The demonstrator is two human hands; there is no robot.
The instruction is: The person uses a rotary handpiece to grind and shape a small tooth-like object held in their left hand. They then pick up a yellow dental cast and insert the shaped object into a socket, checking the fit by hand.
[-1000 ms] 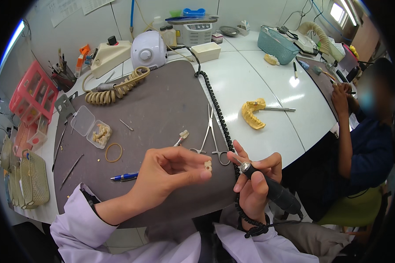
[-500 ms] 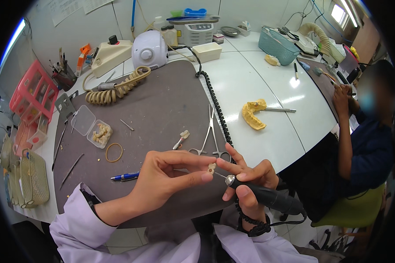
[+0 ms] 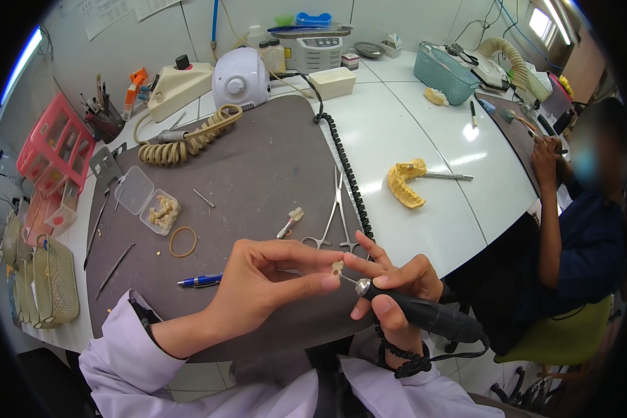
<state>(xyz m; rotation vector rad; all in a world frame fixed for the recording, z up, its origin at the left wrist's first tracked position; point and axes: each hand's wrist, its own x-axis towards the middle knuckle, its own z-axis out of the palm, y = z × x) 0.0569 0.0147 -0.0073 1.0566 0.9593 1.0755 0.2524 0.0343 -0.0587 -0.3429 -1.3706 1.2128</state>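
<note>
Between the thumb and fingertips of my left hand (image 3: pixel 272 275) is a small cream dental crown piece (image 3: pixel 337 268) with a dark hollow. My right hand (image 3: pixel 397 285) grips a black rotary handpiece (image 3: pixel 425 308), its thin bur pointing left at the piece; whether it touches I cannot tell. My right fingertips rest close against the left ones. Just beyond my hands lie a pair of scissor-handled forceps (image 3: pixel 336 202) and another small tooth-coloured piece (image 3: pixel 296 214) on a metal stem. A blue pen (image 3: pixel 200 281) lies beside my left wrist.
A yellow dental cast (image 3: pixel 403 184) sits right of the black coiled cord (image 3: pixel 347 171). On the brown mat (image 3: pixel 258 160) are a clear box (image 3: pixel 161 212) of tooth-like pieces, a rubber band (image 3: pixel 183 242) and thin tools. A co-worker (image 3: pixel 578 216) sits at the right.
The surroundings sit slightly further right and lower in the picture, as from a small head movement. Both hands keep nearly the same pose, with the same hold on the crown piece and handpiece.
</note>
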